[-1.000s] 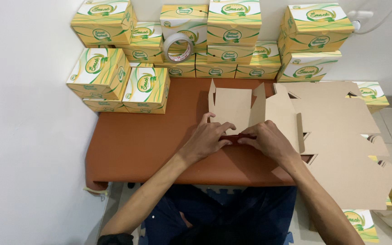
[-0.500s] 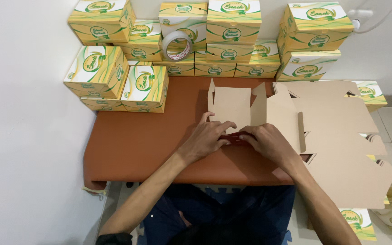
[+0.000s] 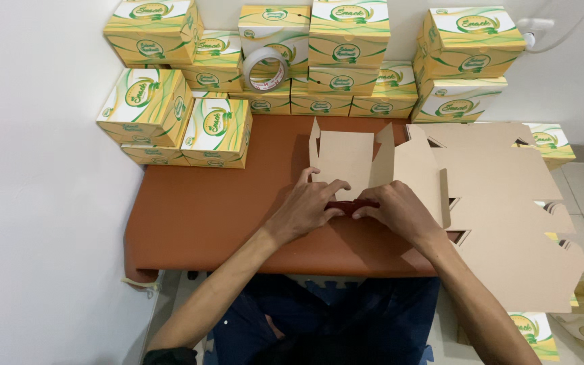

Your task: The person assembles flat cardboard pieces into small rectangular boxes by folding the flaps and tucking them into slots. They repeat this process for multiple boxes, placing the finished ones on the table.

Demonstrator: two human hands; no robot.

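Now: left hand point(image 3: 305, 206) and right hand point(image 3: 397, 209) both pinching near edge of half-folded box blank point(image 3: 346, 159), table point(image 3: 224, 209) centre. Flat blanks point(image 3: 508, 203) at 3 o'clock. Folding step; next likely needs flaps tucked.

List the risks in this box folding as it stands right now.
1. Both hands, left hand and right hand, press the near edge of the half-folded brown cardboard box blank; uneven pressure could crease a raised flap.
2. The stack of flat brown cardboard blanks overhangs the orange-brown table beside the right forearm; a nudge might slide it off.
3. The roll of clear tape leans against stacked yellow boxes and may roll down.
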